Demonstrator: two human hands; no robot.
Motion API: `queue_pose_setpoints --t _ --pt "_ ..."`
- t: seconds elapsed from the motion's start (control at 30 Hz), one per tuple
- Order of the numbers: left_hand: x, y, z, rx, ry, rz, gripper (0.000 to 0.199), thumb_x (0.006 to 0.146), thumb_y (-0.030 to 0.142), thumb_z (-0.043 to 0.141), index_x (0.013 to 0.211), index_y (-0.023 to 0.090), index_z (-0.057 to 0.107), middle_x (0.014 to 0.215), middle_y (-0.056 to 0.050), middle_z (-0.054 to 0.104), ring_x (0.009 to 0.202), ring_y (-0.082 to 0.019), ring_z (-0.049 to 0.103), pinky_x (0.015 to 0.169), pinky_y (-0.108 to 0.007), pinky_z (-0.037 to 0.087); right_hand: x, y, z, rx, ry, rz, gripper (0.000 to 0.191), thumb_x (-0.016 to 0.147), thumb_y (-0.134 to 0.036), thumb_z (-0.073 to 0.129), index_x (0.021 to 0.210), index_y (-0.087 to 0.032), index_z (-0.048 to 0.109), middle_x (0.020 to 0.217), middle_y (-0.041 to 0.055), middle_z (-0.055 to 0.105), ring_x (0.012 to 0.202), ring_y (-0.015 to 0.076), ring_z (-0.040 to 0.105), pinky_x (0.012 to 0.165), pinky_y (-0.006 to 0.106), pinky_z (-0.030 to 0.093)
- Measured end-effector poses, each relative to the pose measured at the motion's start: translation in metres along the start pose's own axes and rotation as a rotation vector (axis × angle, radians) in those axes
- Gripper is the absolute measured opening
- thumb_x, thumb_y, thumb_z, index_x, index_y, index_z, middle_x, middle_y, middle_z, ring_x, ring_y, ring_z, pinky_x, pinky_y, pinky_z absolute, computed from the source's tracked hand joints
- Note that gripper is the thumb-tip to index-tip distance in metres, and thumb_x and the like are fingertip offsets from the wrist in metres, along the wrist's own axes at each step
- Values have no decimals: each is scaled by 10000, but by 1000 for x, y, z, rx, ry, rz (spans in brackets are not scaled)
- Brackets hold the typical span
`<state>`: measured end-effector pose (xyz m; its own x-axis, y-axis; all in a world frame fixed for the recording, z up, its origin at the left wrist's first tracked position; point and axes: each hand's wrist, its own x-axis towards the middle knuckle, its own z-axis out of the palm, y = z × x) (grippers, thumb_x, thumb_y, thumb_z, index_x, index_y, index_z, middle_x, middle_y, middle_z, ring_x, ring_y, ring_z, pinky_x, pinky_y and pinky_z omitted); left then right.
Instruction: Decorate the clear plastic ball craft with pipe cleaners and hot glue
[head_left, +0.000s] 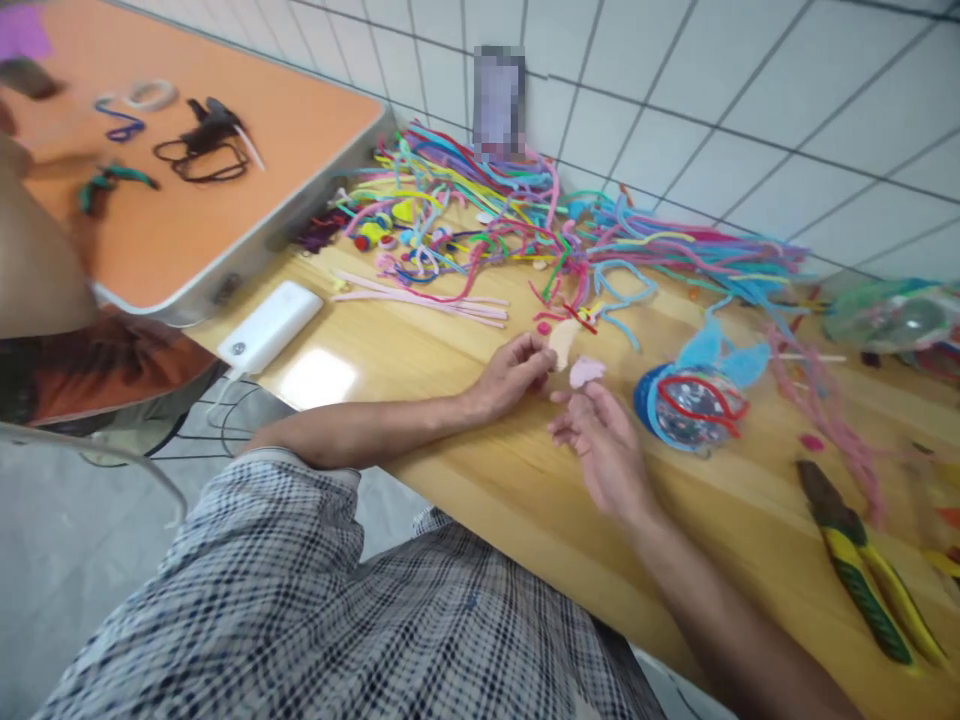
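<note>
Above the wooden table my left hand (516, 374) is closed in a pinch on a thin beige piece (562, 342), perhaps paper or a sticker backing. My right hand (606, 440) pinches a small pale pink piece (587, 371) with a rounded outline; its material is too blurred to tell. The two hands are close together but apart. To the right of my right hand stands a clear round ball (691, 408) trimmed with blue and red pipe cleaners, with light-blue ear-like loops (721, 355) on top. A small red-pink dot (543, 328) lies just beyond my left fingertips.
Piles of coloured pipe cleaners (480, 185) line the tiled wall, below a phone (499, 100). Pliers (862, 560) lie at the right. A white power bank (270, 326) sits at the left. A person's arm (37, 240) is by the orange table (292, 130).
</note>
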<state>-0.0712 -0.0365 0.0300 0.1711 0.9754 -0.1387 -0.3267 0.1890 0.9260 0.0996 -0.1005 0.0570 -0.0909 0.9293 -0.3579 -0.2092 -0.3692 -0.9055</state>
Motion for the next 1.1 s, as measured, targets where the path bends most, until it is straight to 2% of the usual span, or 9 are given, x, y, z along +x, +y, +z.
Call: queue_pose_setpoints --t 0.07,0.13,0.23,0.3,0.4,0.53,0.7,0.93,1.1 --pt "0 -2 -1 -1 -33 18 471 828 615 901 893 261 597 682 48 609 579 -134 558 592 -299 414 8 4 5 -52 16 6 666 796 -677 949 1270 -282 698 1082 14 804 735 138 699 659 291 550" --pt "-1 -6 -1 -13 -96 40 510 847 647 897 911 246 588 702 51 614 585 -121 563 599 -291 421 17 9 5 -99 31 -27 671 812 -718 920 1265 -267 714 1021 15 802 725 141 687 653 287 541" --pt "-5 -13 0 -78 -267 52 601 896 741 853 948 227 546 702 48 653 612 -132 628 655 -307 500 27 14 1 -149 73 -95 659 762 -771 934 1095 -238 735 864 1 761 692 146 661 624 279 523" --pt "-8 -14 1 -100 -329 34 643 894 778 845 966 216 541 734 33 686 672 -152 681 723 -333 558 32 16 -4 -168 98 -113 664 721 -781 959 1014 -230 733 791 -10 723 673 149 647 606 275 514" --pt "-13 -10 2 -21 -289 12 659 866 772 874 994 201 573 797 22 694 738 -151 683 766 -322 550 33 19 -13 -187 120 -120 633 709 -767 973 920 -227 718 766 -7 713 657 144 631 600 274 512" --pt "-12 -2 0 118 -164 41 630 826 732 916 965 189 630 814 41 619 738 -114 532 714 -278 416 29 24 -24 -236 122 -100 583 709 -727 979 823 -231 695 702 -24 675 637 136 606 615 266 511" --pt "-5 -6 -1 45 -197 46 632 854 769 856 890 186 613 808 49 556 758 -114 481 757 -292 402 24 24 -28 -293 88 -126 515 804 -711 906 830 -241 697 683 -28 661 647 145 596 643 273 515" --pt "-8 -2 -2 0 -262 -31 674 803 793 898 909 184 630 778 41 622 754 -118 551 754 -283 437 24 24 -27 -292 67 -116 542 844 -755 872 841 -242 699 695 -16 663 661 156 596 636 279 501" --pt "-11 6 2 -67 -290 -65 667 815 803 876 871 187 627 696 46 621 633 -92 497 642 -268 377 21 20 -20 -117 50 -132 557 814 -732 922 769 -244 656 641 -36 596 619 134 551 619 265 484"
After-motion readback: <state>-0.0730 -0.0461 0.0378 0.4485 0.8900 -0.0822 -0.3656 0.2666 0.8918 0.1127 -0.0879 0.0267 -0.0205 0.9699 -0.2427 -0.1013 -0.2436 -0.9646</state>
